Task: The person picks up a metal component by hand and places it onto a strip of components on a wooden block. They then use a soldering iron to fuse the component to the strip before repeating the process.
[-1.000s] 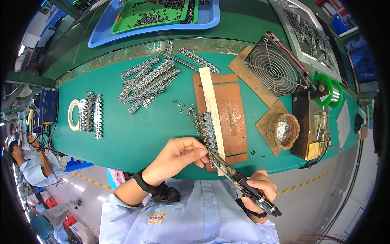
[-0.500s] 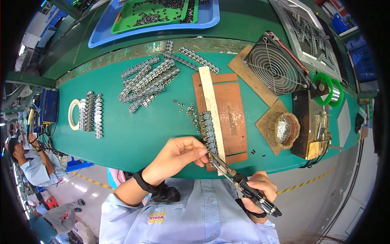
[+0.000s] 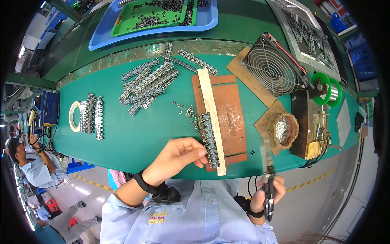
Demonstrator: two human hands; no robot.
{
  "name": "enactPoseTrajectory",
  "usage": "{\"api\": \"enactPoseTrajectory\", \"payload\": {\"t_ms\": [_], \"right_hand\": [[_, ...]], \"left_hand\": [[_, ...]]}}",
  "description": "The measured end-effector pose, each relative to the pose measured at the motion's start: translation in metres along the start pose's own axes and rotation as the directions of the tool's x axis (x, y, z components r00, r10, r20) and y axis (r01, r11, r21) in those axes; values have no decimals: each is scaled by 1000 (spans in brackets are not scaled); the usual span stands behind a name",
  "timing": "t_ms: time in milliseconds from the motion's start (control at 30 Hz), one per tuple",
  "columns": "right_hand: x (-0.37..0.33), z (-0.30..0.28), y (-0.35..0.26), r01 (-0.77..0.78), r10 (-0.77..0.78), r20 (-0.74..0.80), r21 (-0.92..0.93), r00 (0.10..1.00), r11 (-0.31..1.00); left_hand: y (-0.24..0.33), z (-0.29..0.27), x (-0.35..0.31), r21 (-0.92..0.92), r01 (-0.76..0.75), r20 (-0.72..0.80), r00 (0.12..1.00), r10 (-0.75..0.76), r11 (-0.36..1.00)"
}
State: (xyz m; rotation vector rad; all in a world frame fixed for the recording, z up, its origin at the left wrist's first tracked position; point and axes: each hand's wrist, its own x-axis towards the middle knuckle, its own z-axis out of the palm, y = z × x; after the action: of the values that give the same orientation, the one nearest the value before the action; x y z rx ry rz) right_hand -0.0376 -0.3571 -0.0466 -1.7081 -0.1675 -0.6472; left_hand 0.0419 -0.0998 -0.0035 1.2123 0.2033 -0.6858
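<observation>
My left hand [image 3: 178,156] reaches over the near edge of the green bench, and its fingertips pinch the lower end of a row of small metal parts [image 3: 210,140]. The row lies along a pale wooden strip [image 3: 209,101] on a brown board [image 3: 231,118]. My right hand [image 3: 269,196] is off the bench edge to the right, closed on dark-handled pliers [image 3: 266,162]. The pliers' jaws point up toward a round solder pot [image 3: 283,128]. I cannot tell whether the jaws hold anything.
Several metal strips [image 3: 150,83] lie in a pile at the bench's middle, with more [image 3: 91,116] beside a tape ring [image 3: 74,116]. A fan [image 3: 274,67] and a green wire spool [image 3: 325,87] stand at the right, and a blue tray [image 3: 162,30] at the back. A person [image 3: 28,162] sits at the far left.
My right hand has swung the pliers away from the row of parts, out to the right, so the jaws now point up toward the solder pot. My left hand has stayed on the row.
</observation>
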Motion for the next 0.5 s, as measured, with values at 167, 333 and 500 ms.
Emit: {"api": "enactPoseTrajectory", "payload": {"t_ms": [167,333,500], "right_hand": [[5,8,7,-248,200,-168,-345,965,905],[13,18,-1,-218,207,-100,-121,973,968],[21,34,6,-212,208,111,20,972,977]], "left_hand": [[0,0,-1,17,5,-6,1000,-5,1000],[2,-7,-2,55,7,30,1000,-9,998],[28,-32,2,490,-86,-169,967,192,868]]}}
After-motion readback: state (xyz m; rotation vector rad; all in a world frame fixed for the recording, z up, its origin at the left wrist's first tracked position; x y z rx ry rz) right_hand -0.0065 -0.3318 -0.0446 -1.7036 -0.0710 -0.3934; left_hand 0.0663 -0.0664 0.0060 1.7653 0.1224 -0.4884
